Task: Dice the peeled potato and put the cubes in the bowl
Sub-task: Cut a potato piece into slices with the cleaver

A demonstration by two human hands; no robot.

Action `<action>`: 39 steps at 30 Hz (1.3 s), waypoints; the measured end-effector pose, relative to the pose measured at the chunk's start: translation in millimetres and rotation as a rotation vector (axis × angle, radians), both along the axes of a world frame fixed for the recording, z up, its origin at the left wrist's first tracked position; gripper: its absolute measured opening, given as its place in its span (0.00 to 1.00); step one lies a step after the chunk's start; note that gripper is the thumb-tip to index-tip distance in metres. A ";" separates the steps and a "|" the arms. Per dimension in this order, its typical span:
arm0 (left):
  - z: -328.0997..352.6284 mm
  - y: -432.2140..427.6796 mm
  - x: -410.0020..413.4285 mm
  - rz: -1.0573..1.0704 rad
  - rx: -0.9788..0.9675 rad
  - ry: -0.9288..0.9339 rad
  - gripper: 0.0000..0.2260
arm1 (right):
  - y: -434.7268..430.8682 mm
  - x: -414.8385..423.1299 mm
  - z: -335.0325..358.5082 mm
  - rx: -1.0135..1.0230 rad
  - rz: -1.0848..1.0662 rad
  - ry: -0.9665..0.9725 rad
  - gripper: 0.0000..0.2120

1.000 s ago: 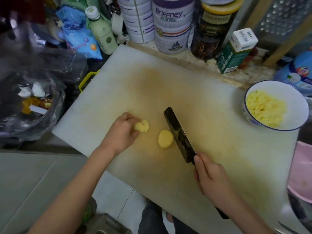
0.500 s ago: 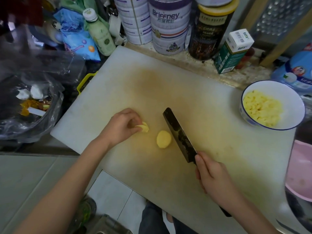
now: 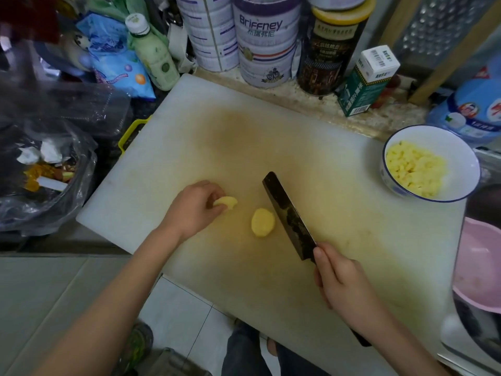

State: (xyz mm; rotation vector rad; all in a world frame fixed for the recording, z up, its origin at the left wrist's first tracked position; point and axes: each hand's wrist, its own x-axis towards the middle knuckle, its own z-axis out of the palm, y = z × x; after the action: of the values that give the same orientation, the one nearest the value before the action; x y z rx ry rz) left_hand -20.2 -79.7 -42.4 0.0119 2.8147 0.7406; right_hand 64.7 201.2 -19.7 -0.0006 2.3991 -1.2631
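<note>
Head view, left hand (image 3: 193,210): we see its fingers (image 3: 214,189) curled narrow round a small potato slice (image 3: 225,203), pinching it low over the cutting board (image 3: 244,131), at the near-left of the stained middle.
Head view, right hand (image 3: 341,283): it grips the handle of the knife (image 3: 287,215), fingers wrapped tight; the dark blade runs from far-left to near-right, flat side up toward us.
Head view, potato half (image 3: 263,222): it lies cut-face down on the board between the two hands, free of both, just beside the blade's left edge; we cannot tell whether they touch.
Head view, bowl (image 3: 466,156): it stands at the far-right corner of the board, with yellow cubes (image 3: 414,169) heaped inside.
Relation that matters: the half lies right of the left fingers and left of the blade, its long axis near to far, roughly along the blade. We judge the left hand must set down its slice or come across to steady the half before the knife cuts.
Change: a second ago the left fingers rested on two slices showing on the board; now they close over one. Knife and half have barely shifted.
</note>
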 end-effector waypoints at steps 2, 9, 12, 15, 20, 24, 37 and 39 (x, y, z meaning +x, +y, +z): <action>-1.7 5.8 15.8 0.194 0.112 -0.009 0.05 | -0.1 3.9 -0.6 -0.002 -0.017 -0.006 0.15; -3.9 55.6 49.2 0.397 0.269 0.170 0.05 | -5.6 13.7 -0.7 -0.035 -0.073 -0.008 0.14; -13.1 75.5 50.0 0.155 0.046 0.382 0.06 | -6.3 15.3 -0.5 -0.029 -0.077 -0.007 0.12; -26.2 85.7 52.4 0.031 -0.047 0.481 0.07 | -6.9 16.2 0.7 -0.028 -0.067 -0.021 0.14; -33.5 81.1 58.9 -0.015 0.032 0.436 0.09 | -6.5 16.8 1.4 -0.021 -0.070 -0.027 0.14; -33.8 75.8 58.5 -0.043 0.129 0.376 0.14 | -7.8 16.7 2.3 -0.027 -0.075 -0.017 0.14; -24.8 61.3 42.2 -0.204 0.148 0.184 0.23 | -7.7 17.2 -1.2 -0.105 -0.117 -0.062 0.18; -25.7 63.1 41.7 -0.219 0.138 0.202 0.22 | -7.0 15.6 -3.5 -0.119 -0.115 -0.072 0.17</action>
State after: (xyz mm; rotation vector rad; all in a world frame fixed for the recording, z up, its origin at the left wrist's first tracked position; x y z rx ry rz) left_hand 21.5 -16.6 -68.1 0.4343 2.8769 0.9245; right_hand 80.3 194.3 -23.2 0.1475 2.2885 -1.4313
